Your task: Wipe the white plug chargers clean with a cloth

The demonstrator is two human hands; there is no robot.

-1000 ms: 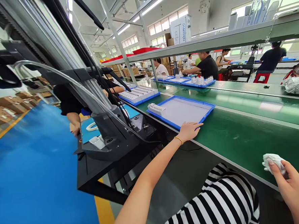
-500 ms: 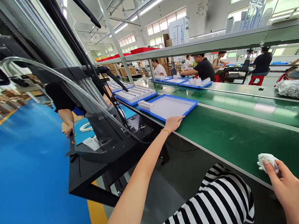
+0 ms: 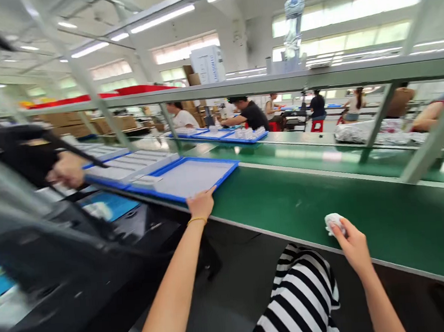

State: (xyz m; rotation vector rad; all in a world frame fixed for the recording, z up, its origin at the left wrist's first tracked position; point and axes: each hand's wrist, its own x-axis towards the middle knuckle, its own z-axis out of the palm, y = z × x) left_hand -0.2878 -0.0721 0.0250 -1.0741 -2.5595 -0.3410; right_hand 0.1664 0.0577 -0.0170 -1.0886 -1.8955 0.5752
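My left hand [image 3: 201,203] grips the near right corner of a blue-rimmed tray [image 3: 228,171] with a pale bottom. A short row of small white parts [image 3: 147,182] lies at that tray's left end. My fingers rest on its rim, and the thumb is hidden. In my right hand [image 3: 352,240], thumb and fingers pinch a crumpled white cloth or tissue [image 3: 334,224] over the green belt [image 3: 284,202]. Left of the held tray stands another blue tray [image 3: 108,182] filled with rows of white parts, which look blurred.
A dark machine [image 3: 85,274] stands at the left, with a co-worker's hand [image 3: 68,169] behind it. An overhead shelf [image 3: 247,84] on slanted posts crosses the view. Across the belt, blue trays [image 3: 248,137] of parts stand before a seated person [image 3: 252,115]. Plastic-wrapped goods [image 3: 370,133] lie at far right.
The view has swung right, so the machine and trays sit further left. My left hand stays on the tray's corner, and the right still holds the crumpled white piece. The co-worker's hand is now behind the machine.
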